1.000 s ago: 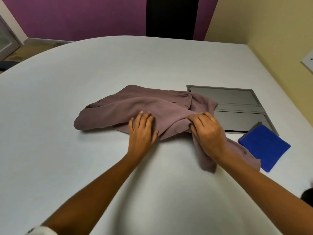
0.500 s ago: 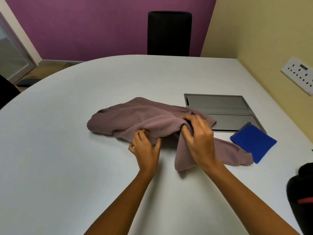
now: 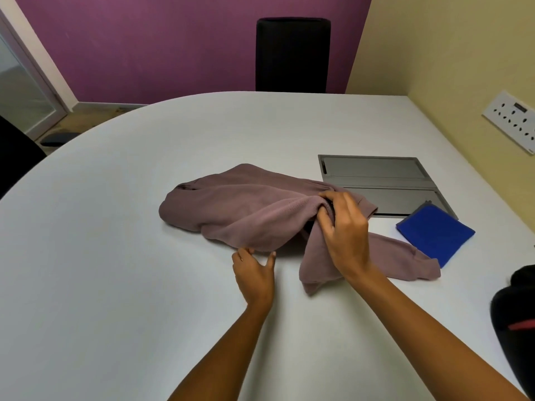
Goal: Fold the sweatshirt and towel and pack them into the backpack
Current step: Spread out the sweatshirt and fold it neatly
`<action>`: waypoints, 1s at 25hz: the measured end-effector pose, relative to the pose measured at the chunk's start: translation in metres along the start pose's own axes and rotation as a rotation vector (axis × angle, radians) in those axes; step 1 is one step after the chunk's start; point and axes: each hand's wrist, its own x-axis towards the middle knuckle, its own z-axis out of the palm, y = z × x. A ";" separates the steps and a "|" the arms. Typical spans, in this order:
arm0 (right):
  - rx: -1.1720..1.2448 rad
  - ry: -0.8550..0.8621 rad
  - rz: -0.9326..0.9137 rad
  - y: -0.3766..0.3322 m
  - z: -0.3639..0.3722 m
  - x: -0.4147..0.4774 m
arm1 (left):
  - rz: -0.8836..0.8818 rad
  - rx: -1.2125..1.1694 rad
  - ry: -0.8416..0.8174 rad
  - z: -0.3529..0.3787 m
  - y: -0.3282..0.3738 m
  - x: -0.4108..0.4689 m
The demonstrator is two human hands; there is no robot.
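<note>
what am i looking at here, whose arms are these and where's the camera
There is no machine here. These are a person's two bare hands, filmed by one camera worn on their head and looking down. On the white table lie a crumpled mauve sweatshirt and a blue towel that overlaps the corner of a grey hatch. A black backpack shows at the right edge. The right hand grips a bunch of the sweatshirt. The left hand touches its near edge; whether it grips is unclear.

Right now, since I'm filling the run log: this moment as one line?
sweatshirt: bunched | left hand: at its near edge | right hand: grips it | towel: not held
</note>
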 end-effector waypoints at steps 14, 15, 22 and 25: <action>-0.031 0.043 0.023 0.026 0.018 0.057 | -0.109 -0.077 0.243 0.027 0.042 0.055; -0.057 0.036 0.029 0.033 0.016 0.059 | -0.038 -0.133 0.260 0.014 0.043 0.061; -0.113 -0.056 0.013 0.064 -0.002 0.031 | 0.596 0.076 -0.226 -0.098 0.051 0.110; -0.209 -0.097 -0.044 0.073 -0.007 -0.006 | 0.544 0.233 -0.389 -0.138 0.053 0.113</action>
